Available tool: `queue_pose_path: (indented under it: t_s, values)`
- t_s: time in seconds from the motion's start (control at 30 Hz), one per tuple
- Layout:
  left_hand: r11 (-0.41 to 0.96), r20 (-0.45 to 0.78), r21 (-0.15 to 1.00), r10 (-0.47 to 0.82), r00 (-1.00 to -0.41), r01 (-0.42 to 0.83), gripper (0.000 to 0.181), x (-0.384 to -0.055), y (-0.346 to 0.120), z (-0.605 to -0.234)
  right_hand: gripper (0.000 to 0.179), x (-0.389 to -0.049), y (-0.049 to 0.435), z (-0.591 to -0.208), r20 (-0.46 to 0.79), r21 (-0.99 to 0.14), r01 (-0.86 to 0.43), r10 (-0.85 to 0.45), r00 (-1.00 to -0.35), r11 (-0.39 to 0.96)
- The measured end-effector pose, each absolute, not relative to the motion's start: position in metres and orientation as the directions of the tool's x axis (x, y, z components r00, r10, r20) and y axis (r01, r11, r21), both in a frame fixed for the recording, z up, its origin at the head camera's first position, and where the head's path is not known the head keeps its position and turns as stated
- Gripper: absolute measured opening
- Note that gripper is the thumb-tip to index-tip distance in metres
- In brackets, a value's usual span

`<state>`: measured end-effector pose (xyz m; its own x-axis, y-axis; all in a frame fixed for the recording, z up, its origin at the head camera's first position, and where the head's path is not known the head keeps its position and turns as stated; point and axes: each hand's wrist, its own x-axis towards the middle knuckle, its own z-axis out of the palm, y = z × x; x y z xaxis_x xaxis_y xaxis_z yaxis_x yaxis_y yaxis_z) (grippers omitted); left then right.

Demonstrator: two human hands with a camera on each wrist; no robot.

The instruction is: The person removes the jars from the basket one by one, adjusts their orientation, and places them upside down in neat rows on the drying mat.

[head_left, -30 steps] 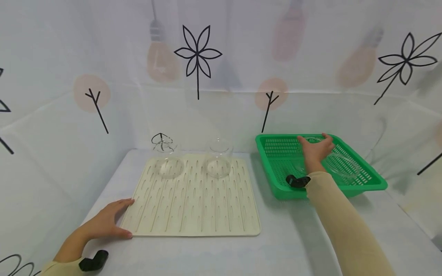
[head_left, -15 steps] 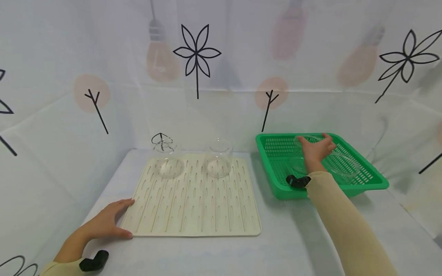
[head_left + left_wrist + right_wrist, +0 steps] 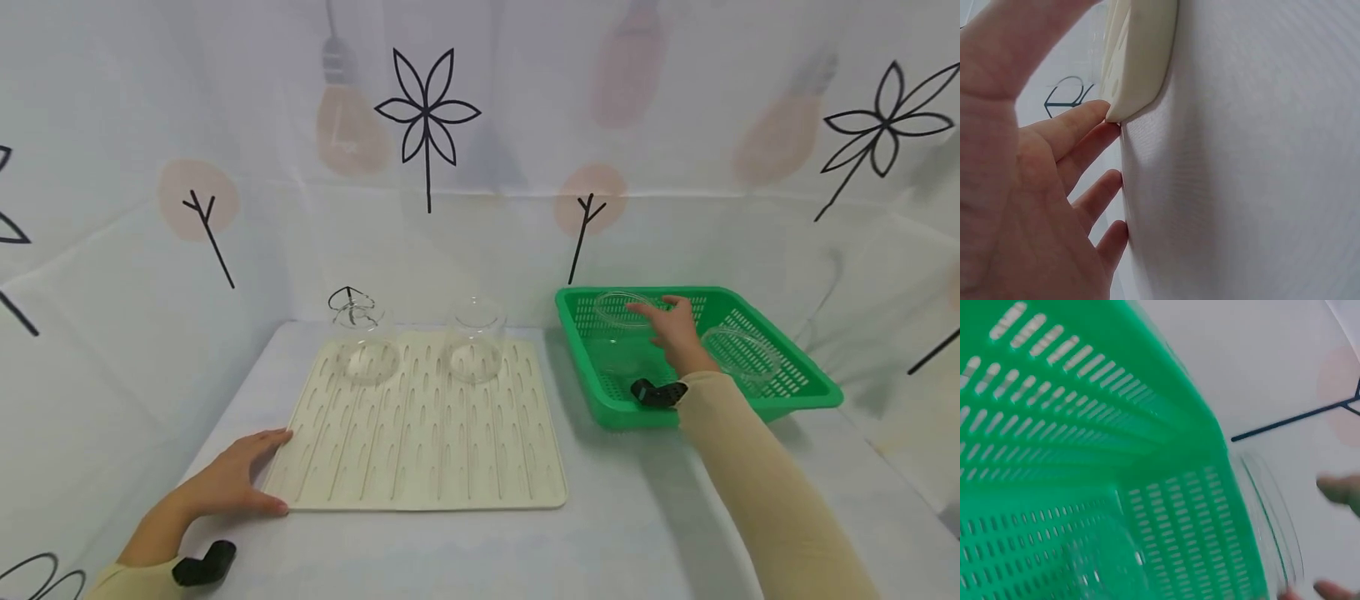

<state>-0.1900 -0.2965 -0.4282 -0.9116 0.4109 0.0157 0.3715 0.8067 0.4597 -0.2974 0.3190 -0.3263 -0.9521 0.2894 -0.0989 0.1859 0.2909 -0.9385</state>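
In the head view my right hand (image 3: 678, 337) is over the green basket (image 3: 600, 408), beside a clear round container (image 3: 615, 354). The thumb overlaps the container's rim there. In the right wrist view the fingertips (image 3: 1332, 590) come right at the edge of the clear rim (image 3: 1275, 525), and the thumb stands apart from it. A second clear round piece (image 3: 742, 354) lies at the basket's right. My left hand (image 3: 228, 483) rests spread at the left edge of a cream drying mat (image 3: 420, 450). Its fingertips (image 3: 1100, 109) touch the mat's corner in the left wrist view.
Two clear containers stand on the far part of the mat: one at left (image 3: 367, 358), the other nearer the middle (image 3: 476, 346). A white cloth (image 3: 600, 533) covers the table. Printed white curtains (image 3: 495, 167) stand behind and at the sides.
The clear container in the basket has moved left, away from under my right palm. My right hand has turned and its fingers now point left. My left hand has stayed on the mat.
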Motion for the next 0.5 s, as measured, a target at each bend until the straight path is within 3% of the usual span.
queue_pose_path:
  t_s: [0.2, 0.33, 0.5]
  values:
    - [0.808, 0.01, 0.466, 0.402, -0.915, 0.36, 0.104, -0.191, -0.297, -0.427, 0.106, -0.303, 0.331, -0.325, -0.181, -0.916, 0.158, -0.03, -0.983, 0.369]
    - [0.804, 0.013, 0.474, 0.402, -0.916, 0.359, 0.105, -0.19, -0.296, -0.427, 0.109, -0.305, 0.338, -0.327, -0.247, -0.865, 0.171, -0.104, -0.963, 0.471]
    - [0.801, 0.006, 0.482, 0.403, -0.915, 0.355, 0.105, -0.189, -0.297, -0.427, 0.106, -0.309, 0.343, -0.332, -0.33, -0.843, 0.219, -0.15, -0.932, 0.492]
